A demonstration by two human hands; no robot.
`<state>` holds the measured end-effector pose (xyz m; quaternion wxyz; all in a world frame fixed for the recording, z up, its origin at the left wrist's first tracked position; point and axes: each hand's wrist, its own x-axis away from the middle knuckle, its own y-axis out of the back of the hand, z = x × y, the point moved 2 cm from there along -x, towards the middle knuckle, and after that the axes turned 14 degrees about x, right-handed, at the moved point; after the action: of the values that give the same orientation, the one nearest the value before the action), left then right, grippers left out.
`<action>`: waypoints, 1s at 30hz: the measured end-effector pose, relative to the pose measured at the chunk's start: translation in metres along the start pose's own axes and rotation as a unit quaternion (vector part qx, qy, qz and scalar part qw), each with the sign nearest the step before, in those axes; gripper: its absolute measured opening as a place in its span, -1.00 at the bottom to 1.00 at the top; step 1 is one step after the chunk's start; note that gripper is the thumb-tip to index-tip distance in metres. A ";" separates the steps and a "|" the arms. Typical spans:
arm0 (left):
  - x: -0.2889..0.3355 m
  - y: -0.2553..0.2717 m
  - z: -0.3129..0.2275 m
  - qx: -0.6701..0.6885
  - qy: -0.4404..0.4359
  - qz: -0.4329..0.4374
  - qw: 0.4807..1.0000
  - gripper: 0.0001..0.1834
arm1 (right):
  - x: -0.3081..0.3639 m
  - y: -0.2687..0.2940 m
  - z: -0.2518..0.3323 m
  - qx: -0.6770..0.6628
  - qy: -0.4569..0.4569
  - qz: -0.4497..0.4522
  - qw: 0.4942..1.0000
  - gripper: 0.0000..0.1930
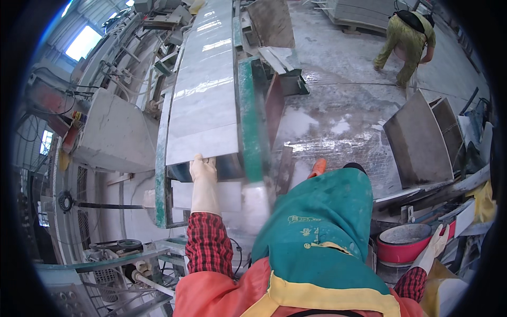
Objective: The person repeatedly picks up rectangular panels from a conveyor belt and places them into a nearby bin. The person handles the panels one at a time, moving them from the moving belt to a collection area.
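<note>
My left hand (203, 170), in a cream rubber glove, grips the near edge of a pale grey slab (203, 141). Its fingers bend over the top of that edge. The slab lies flat on a long machine bed with green side rails (251, 121), and a seam line crosses it close to my hand. Far to the right, my right hand (436, 244), gloved alike, is beside a red tub (393, 251) with a grey inside. Its fingers look stretched out and apart, and I see nothing held in them.
Brown-grey panels (420, 140) lean upright on the right. A co-worker (406, 45) in yellowish clothes bends over at the far right. The floor (327, 116) is wet. Machine parts (119, 245) and a rod with a black wheel (65, 202) stand on the left.
</note>
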<state>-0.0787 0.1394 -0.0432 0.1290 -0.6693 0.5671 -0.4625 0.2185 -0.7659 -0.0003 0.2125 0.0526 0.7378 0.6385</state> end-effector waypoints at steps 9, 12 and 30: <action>-0.002 0.004 -0.010 -0.236 -0.044 -0.032 0.970 -0.49 | 0.010 0.005 0.010 0.014 0.013 -0.001 1.000 -0.41; 0.012 0.000 -0.022 -0.404 -0.018 -0.057 0.913 -0.42 | 0.014 0.003 0.009 0.023 0.012 -0.007 1.000 -0.42; 0.103 -0.077 0.058 -0.574 -0.361 0.456 0.577 -0.50 | -0.037 0.000 -0.020 0.151 -0.004 -0.149 0.977 -0.38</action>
<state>0.0076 0.0536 0.0275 0.1059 -0.3686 0.8511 0.3586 0.2440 -0.7973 0.0109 0.2980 -0.0243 0.8246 0.4802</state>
